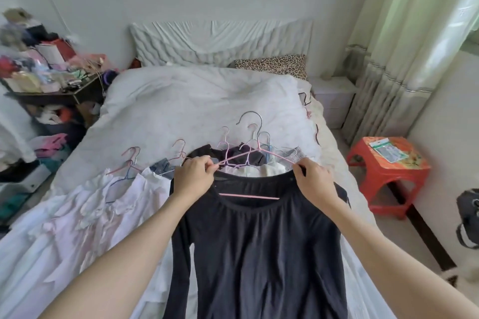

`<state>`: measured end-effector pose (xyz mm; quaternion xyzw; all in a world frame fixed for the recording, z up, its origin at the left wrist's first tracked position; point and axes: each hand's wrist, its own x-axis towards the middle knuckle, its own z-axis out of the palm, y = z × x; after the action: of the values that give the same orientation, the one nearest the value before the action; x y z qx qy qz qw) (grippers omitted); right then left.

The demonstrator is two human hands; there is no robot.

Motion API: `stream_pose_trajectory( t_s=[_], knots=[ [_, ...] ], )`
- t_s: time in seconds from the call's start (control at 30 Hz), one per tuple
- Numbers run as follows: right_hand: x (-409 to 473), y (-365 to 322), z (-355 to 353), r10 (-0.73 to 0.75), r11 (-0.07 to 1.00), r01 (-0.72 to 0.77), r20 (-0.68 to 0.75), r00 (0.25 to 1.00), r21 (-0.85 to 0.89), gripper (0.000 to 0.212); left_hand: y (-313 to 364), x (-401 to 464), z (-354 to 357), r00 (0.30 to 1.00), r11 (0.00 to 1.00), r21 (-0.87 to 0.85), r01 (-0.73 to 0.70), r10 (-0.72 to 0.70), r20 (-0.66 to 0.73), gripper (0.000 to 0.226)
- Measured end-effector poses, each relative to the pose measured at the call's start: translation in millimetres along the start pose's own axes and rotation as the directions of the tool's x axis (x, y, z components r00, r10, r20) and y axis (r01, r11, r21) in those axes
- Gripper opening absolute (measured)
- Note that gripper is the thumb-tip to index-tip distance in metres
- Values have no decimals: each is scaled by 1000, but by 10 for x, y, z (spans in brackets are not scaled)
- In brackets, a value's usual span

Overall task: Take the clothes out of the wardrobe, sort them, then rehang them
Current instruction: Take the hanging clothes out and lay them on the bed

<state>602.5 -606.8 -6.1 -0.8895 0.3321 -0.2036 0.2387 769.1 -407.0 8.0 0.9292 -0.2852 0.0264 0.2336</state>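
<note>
A dark long-sleeved top (259, 246) lies flat on the bed in front of me, neckline away from me. A pink wire hanger (248, 195) sits partly inside its neck, its hook up near the other hangers. My left hand (194, 176) pinches the hanger's left arm together with the collar. At the right shoulder, my right hand (313, 179) grips the collar edge. Behind the top lies a heap of clothes on several hangers (248, 145). White and pale pink garments (85, 210) on hangers lie to its left.
The bed's white duvet (186, 101) stretches back to a leopard-print pillow (274, 65). A cluttered shelf unit (46, 77) stands on the left. Right of the bed are a red plastic stool (388, 166), a white nightstand (334, 96) and green curtains (414, 33).
</note>
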Motion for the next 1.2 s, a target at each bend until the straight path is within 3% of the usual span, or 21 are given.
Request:
stream_pose_trajectory(
  t_s=[0.33,0.53,0.9,1.07,1.2],
  knots=[
    [1076,417,1021,156,987,-153,65,986,-50,25,-453,1131,1088,996,994,83,-70,65,66,25],
    [1736,719,1636,197,979,-195,46,979,-52,23,-633,1818,1804,999,994,94,-52,51,16,24],
    [1806,1429,2666,304,953,-300,145,942,-48,21,-995,1906,2889,988,983,180,-20,-8,153,19],
    [1413,1411,2692,115,985,-118,-27,993,-128,27,-960,1485,2947,994,981,164,-100,92,56,32],
    [725,1392,2667,42,971,-24,72,997,-237,41,-980,679,2998,965,969,164,-186,148,217,48]
  ],
)
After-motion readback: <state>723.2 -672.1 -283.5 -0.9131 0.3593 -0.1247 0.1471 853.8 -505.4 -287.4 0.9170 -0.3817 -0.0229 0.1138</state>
